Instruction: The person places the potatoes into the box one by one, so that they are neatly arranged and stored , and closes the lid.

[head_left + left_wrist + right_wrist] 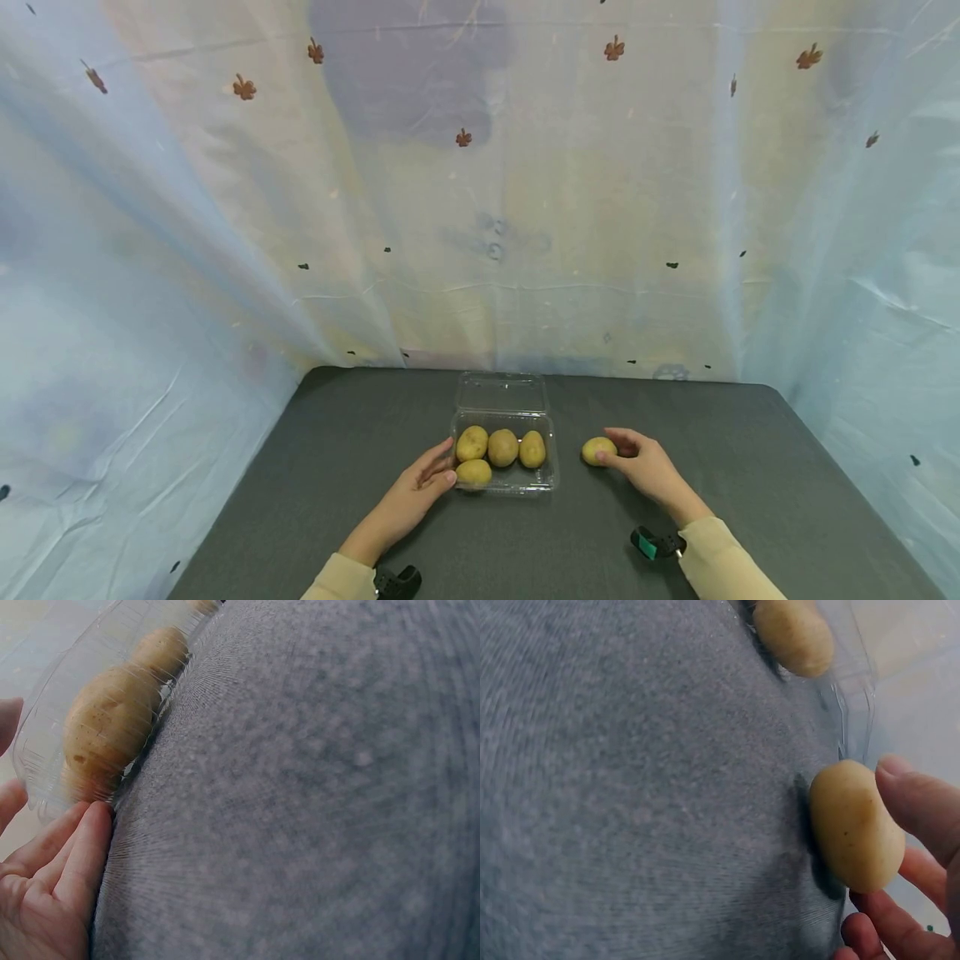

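Observation:
A clear plastic clamshell container (557, 479) stands on the dark table, its lid (502, 392) folded back away from me. Several yellow potatoes (502, 448) lie in it: a row across the back and one at the front left. My left hand (408, 497) rests against the container's left side, fingers nearly straight, thumb by the front left corner. In the left wrist view, its fingertips touch the ribbed wall near a potato (112, 724). To the right of the container, my right hand (651, 471) holds another potato (855, 825) between thumb and fingers, close over the tabletop.
The dark grey table (360, 417) has rounded far corners. A pale plastic curtain (570, 208) with leaf-like marks hangs behind it and along both sides. Black straps (656, 544) show at both wrists, below the sleeves (723, 558).

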Motion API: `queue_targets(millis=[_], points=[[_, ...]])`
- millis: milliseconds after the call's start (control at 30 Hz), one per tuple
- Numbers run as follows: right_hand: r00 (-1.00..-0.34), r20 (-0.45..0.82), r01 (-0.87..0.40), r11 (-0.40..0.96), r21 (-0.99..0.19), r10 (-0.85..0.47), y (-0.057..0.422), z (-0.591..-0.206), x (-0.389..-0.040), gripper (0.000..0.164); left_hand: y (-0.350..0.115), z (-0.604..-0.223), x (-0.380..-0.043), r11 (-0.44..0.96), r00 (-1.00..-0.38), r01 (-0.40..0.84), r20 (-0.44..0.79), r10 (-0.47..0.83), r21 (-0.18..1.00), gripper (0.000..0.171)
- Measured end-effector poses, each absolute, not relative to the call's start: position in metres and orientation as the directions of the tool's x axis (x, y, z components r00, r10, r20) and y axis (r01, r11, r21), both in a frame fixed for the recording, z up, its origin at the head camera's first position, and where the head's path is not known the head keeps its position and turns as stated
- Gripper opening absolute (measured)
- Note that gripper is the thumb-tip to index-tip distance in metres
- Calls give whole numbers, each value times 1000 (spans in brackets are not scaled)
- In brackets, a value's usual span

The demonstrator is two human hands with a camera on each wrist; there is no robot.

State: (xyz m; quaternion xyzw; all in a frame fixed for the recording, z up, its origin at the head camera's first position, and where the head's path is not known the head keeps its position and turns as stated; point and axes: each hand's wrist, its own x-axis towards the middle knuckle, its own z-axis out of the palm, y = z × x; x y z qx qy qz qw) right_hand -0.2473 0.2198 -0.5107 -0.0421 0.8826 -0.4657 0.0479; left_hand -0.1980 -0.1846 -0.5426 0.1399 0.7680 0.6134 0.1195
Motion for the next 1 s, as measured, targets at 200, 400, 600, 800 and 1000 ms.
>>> queue_targets(millis=[200, 400, 600, 800, 1000], points=[[-986, -86, -3, 523, -852, -145, 222, -514, -248, 68, -184, -543, -198, 206, -933, 64, -15, 360, 977, 62], [-977, -145, 47, 505, -862, -157, 225, -517, -248, 73, -184, -541, -197, 199, -932, 63, -14, 363, 978, 62], [-978, -145, 50, 507, -861, -149, 225, -521, -248, 72, -184, -542, -199, 205, -932, 72, -7, 361, 976, 62], [-981, -139, 51, 507, -860, -136, 226, -522, -248, 71, -184, -543, -199, 205, -930, 78, -3, 368, 976, 62], [-979, -147, 62, 491, -869, -138, 225, -521, -249, 67, -185, -542, -198, 212, -933, 78, -4, 359, 974, 62]])
